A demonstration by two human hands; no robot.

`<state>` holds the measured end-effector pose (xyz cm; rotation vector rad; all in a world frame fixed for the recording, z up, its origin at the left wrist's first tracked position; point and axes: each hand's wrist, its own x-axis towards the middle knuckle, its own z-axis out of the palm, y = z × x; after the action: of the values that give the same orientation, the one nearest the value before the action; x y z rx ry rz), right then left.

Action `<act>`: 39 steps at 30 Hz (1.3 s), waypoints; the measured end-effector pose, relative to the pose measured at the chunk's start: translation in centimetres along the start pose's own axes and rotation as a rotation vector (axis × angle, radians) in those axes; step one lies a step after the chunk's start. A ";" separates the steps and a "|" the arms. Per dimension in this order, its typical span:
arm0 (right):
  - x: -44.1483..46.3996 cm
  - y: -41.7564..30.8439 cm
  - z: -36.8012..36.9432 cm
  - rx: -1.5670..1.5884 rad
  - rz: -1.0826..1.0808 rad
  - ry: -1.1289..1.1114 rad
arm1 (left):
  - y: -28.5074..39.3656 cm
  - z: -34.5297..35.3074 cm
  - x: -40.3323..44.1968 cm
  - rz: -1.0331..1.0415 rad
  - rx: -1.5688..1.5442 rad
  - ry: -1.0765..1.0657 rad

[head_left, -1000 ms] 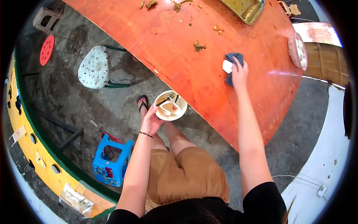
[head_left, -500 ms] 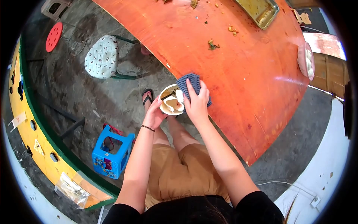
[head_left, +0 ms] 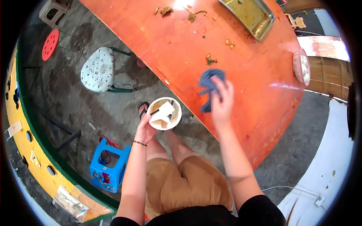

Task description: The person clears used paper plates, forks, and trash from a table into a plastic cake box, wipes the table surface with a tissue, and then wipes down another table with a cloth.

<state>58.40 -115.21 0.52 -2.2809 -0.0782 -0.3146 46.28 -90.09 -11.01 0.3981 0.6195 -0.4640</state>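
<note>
My left hand grips the side of a round white bowl, held just off the edge of the red-orange table. A white piece of tissue lies in the bowl, with dark utensils partly under it. Above the table near that edge, my right hand is closed on a blue-grey cloth, slightly blurred. Beyond the cloth, green and brown food scraps lie on the tabletop.
A metal tray stands at the table's far side, and a pink basket is at its right edge. A padded chair and a blue stool stand on the floor at left.
The white tissue has gone from the table into the bowl. My right hand came to the bowl with the cloth, then moved back over the table. The bowl now sits slightly lower in view.
</note>
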 end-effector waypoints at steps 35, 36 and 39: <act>14.8 13.4 3.7 -0.158 -0.087 -0.109 | 1.9 0.8 3.4 0.012 -0.014 0.026; 14.1 12.8 4.0 -0.163 -0.094 -0.122 | 1.9 1.1 3.3 0.010 -0.020 0.015; 11.7 10.8 4.6 -0.130 -0.118 -0.160 | 1.7 1.1 3.3 0.028 -0.033 0.006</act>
<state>72.40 -119.52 -7.39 -2.4326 -0.2831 -0.2027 50.04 -90.21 -11.91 0.3763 0.6262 -0.4250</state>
